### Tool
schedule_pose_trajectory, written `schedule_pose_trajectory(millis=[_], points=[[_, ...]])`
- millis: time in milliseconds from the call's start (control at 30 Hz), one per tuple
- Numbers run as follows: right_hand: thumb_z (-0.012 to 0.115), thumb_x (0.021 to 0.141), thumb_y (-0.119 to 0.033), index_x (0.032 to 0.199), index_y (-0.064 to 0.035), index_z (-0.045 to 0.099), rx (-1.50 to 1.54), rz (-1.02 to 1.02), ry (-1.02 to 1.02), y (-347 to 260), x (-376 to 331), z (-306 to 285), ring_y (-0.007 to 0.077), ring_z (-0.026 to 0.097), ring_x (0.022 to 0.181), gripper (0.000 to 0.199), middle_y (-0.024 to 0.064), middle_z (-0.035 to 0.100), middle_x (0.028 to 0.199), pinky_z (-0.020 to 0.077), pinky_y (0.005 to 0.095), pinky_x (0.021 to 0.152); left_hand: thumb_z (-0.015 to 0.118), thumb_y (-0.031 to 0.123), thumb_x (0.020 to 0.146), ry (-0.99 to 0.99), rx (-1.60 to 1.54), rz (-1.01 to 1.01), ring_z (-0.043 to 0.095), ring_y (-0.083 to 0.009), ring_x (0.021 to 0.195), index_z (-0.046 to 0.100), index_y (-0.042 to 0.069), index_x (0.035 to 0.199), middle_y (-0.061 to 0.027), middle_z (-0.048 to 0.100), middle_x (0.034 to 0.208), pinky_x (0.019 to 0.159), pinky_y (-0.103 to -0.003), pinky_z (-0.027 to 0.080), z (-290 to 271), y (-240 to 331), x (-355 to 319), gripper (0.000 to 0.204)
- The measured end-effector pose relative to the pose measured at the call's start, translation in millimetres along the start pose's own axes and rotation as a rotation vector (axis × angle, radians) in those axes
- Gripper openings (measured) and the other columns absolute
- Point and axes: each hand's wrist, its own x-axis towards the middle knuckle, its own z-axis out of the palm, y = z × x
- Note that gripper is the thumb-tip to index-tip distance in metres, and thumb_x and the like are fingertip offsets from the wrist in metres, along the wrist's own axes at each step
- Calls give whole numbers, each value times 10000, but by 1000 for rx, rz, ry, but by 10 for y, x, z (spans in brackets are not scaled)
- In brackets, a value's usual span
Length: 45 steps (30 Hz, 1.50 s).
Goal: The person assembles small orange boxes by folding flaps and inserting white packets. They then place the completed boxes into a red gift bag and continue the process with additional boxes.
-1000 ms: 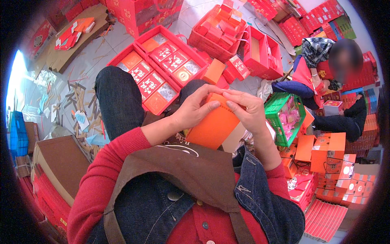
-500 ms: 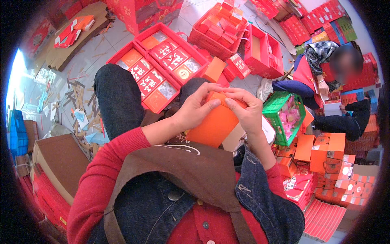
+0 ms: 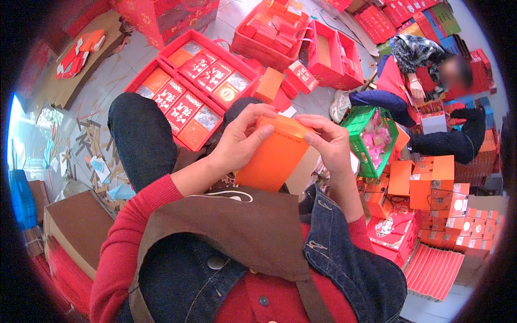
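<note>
An orange cardboard box [image 3: 273,156] stands slightly tilted in front of my apron, over my lap. My left hand [image 3: 241,141] is closed on its upper left corner, thumb on the near face and fingers behind. At the upper right corner, my right hand [image 3: 331,144] pinches the box's top edge between thumb and fingers. The flap along the top lies between both hands. Beyond my knees rest two red gift trays [image 3: 202,67] filled with red, orange and silver-grey packs. A small orange box [image 3: 269,85] sits to their right.
A green crate [image 3: 355,132] of pink packets stands at my right, with stacked orange boxes [image 3: 431,185] beyond it. Another person [image 3: 412,81] sits at the upper right. Farther ahead are a red basket [image 3: 258,51] of boxes and an open red box [image 3: 331,81]. Scraps litter the floor at left.
Both hands have moved slightly apart along the box's top, showing more of the flap and near face. The surroundings have shifted a little left in view.
</note>
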Motion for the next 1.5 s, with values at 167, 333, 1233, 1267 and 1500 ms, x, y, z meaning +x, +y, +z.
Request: schedule_pose_trajectory(millis=[167, 333, 1233, 1267, 1500], points=[[623, 820, 26, 1006, 46, 656, -171, 68, 10, -34, 46, -28, 167, 615, 956, 190, 147, 642, 1074, 488, 267, 844, 536, 59, 914, 2, 88, -29, 483, -100, 1056, 468, 64, 1158, -43, 473, 1151, 892, -252, 411, 15, -9, 5, 253], [625, 821, 15, 975, 35, 672, -303, 36, 4, -53, 90, -19, 162, 625, 930, 162, 143, 662, 1023, 492, 258, 822, 540, 62, 910, -9, 91, -56, 486, -107, 1052, 466, 60, 1162, -44, 476, 1142, 889, -255, 414, -15, -6, 15, 262], [476, 888, 17, 1283, -19, 460, -23, -105, 20, 488, 79, 207, 248, 451, 1228, 397, 145, 454, 1337, 359, 383, 1024, 542, 129, 913, 281, 131, -106, 525, -121, 837, 507, 42, 1001, -36, 555, 923, 747, -253, 434, -273, -306, 28, 128], [518, 855, 8, 1318, -32, 425, -217, -204, -23, 486, 197, 214, 271, 409, 1265, 473, 149, 416, 1369, 342, 396, 1041, 538, 141, 917, 373, 130, -106, 529, -117, 818, 508, 43, 1003, -34, 558, 901, 731, -251, 440, -380, -339, 99, 133], [724, 649, -82, 1271, -101, 506, -878, -747, -484, 247, 907, 428, 324, 461, 1226, 660, 134, 519, 1280, 374, 435, 1017, 507, 248, 918, 432, -468, -471, 608, -199, 779, 545, 61, 1011, -101, 615, 935, 711, -333, 510, -669, -196, 224, 212]])
